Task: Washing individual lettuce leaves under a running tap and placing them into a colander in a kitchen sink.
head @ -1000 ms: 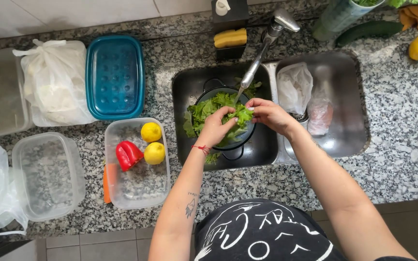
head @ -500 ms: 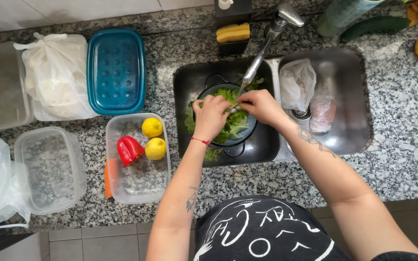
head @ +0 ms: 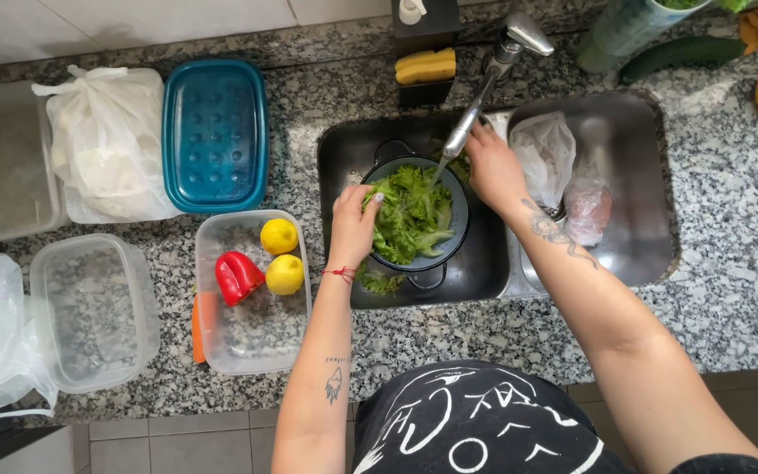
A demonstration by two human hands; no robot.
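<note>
A dark colander [head: 460, 230] full of green lettuce [head: 410, 215] sits in the left basin of a steel sink [head: 344, 145]. My left hand [head: 353, 224] rests on the colander's left rim, fingers touching the leaves. My right hand [head: 493, 167] is at the colander's far right edge, just under the spout of the chrome tap [head: 484, 83]. Whether it grips the spout or the rim I cannot tell. A thin stream of water falls onto the lettuce.
The right basin holds a clear bag [head: 541, 154] and a wrapped item [head: 588, 197]. On the granite counter are a clear tub [head: 252, 342] with a red pepper [head: 237, 276] and two lemons [head: 282, 254], a teal lid [head: 214, 136], empty tubs, plastic bags, a yellow sponge [head: 425, 66].
My right hand has moved from the middle of the lettuce up and right toward the tap spout. My left hand has slid to the colander's left rim.
</note>
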